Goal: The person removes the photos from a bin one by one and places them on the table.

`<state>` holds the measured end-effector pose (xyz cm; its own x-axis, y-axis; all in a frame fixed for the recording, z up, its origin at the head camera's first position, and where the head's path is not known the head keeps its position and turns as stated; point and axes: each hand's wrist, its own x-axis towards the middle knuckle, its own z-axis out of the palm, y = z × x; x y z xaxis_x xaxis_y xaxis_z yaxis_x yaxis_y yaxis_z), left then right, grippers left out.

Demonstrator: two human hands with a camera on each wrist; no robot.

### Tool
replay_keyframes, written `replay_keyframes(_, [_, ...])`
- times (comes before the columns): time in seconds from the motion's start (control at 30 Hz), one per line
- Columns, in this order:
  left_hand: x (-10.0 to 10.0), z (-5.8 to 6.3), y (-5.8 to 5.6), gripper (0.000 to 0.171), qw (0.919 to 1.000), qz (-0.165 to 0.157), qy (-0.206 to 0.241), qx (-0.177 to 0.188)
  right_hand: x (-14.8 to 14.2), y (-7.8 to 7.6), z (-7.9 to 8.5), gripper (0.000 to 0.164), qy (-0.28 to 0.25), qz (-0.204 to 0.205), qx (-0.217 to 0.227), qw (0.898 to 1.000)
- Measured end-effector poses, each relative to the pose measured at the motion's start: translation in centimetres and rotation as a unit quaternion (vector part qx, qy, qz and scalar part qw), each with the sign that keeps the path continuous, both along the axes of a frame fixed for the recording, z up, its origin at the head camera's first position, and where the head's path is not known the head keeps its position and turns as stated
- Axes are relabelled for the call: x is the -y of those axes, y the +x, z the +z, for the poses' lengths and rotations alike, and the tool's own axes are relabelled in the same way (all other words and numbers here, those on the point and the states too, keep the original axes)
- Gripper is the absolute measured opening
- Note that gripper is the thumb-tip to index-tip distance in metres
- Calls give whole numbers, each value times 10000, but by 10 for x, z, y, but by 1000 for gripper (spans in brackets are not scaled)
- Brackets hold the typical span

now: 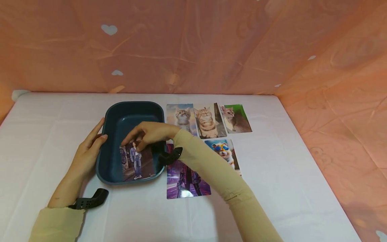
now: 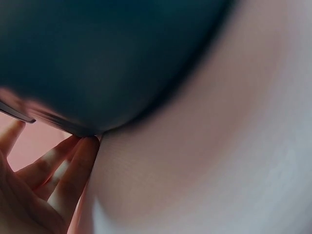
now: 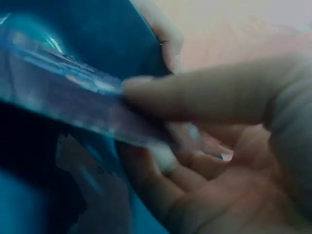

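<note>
A dark teal rectangular tub (image 1: pixel 112 161) stands on the white-covered table. My left hand (image 1: pixel 87 151) rests at its left side, thumb at the rim; in the left wrist view, fairly straight fingers (image 2: pixel 80 170) touch the tub's outer wall. Inside the tub, my right hand (image 1: pixel 151 132) pinches a glossy photo card (image 1: pixel 137 163) by its top edge, between thumb and fingers. A standing figure in blue clothes is pictured on it. The right wrist view shows the thumb (image 3: pixel 195 95) over the card, blurred and seen nearly edge-on.
Right of the tub lie a kitten card (image 1: pixel 182 116), an orange cat card (image 1: pixel 207 122) and a green-backed cat card (image 1: pixel 239 119). Below them are a card of an animal in sunglasses (image 1: pixel 223 151) and a purple card (image 1: pixel 187 185), partly under my right arm. A peach curtain (image 1: pixel 193 47) hangs behind.
</note>
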<state>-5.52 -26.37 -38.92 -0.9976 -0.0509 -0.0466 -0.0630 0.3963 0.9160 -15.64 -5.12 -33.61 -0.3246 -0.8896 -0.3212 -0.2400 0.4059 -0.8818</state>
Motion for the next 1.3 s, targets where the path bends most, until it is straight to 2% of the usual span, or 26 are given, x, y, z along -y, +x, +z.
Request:
replay_keyframes(0.1, [0, 0, 0, 53, 10000, 38, -18, 29, -2, 0, 0, 40, -193, -321, 324, 9988])
replay_keyframes(0.23, [-1, 1, 0, 53, 10000, 62, 28, 53, -4, -1, -1, 38, -513, -527, 621, 9954])
replay_keyframes(0.43, [-1, 0, 0, 53, 10000, 57, 73, 27, -10, -4, -4, 37, -1107, -557, 680, 9900])
replay_keyframes(0.67, [-1, 0, 1, 53, 10000, 69, 46, -17, -21, -6, -4, 39, -1485, -662, 852, 9830])
replay_keyframes(0.87, [0, -2, 1, 53, 9998, 134, 102, 97, -37, -5, 1, 38, -1420, -907, 709, 9832])
replay_keyframes(1.07, [2, -3, 2, 53, 9998, 165, 73, 118, -62, -8, 1, 37, -1153, -1364, 223, 9837])
replay_keyframes(1.23, [2, -2, 1, 53, 9998, 100, -103, 128, -87, -12, -3, 35, -996, -1808, -126, 9784])
replay_keyframes(1.3, [1, -1, 1, 53, 9999, 43, -83, 122, -96, -13, -5, 35, -1030, -1922, -87, 9759])
